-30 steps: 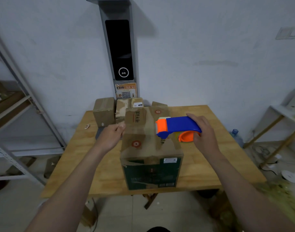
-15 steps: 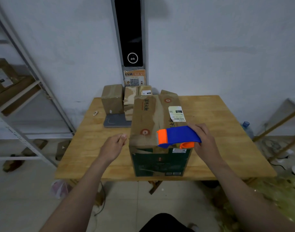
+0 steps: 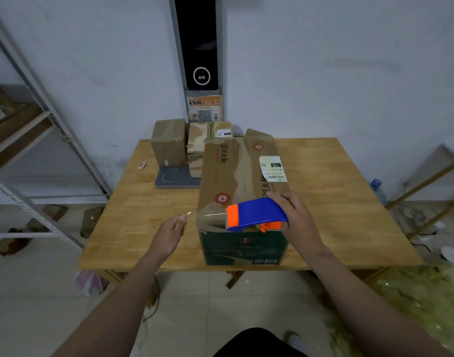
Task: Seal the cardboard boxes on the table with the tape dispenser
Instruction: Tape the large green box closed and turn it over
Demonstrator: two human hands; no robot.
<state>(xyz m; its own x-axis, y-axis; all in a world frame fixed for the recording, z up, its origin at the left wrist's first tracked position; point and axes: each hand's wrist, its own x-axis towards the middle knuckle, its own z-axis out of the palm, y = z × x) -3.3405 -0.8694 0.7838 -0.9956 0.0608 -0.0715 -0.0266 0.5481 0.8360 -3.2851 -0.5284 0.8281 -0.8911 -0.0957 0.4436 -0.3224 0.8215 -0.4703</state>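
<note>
Wrapped round the rear of the blue and orange tape dispenser (image 3: 256, 215), my right hand (image 3: 299, 220) grips it just right of frame centre, with its orange mouth turned toward the left. The dispenser sits at the near top edge of the big cardboard box (image 3: 233, 173), whose brown flaps lie closed and whose dark green front faces me. My left hand (image 3: 170, 231) hangs left of the box, over the table (image 3: 133, 210). Its thumb and forefinger are pinched together on the end of a clear strip of tape (image 3: 211, 214), which runs faintly across the box's near left corner to the dispenser's mouth. A white shipping label (image 3: 272, 168) is stuck on the right flap, above my right hand. Behind the big box, at the table's far edge by the wall, stand several smaller boxes (image 3: 169, 144), with a grey flat pad (image 3: 175, 180) at the foot of the leftmost. Above them a black panel (image 3: 200, 47) is mounted on the wall, with an orange QR notice (image 3: 204, 109) below it.
</note>
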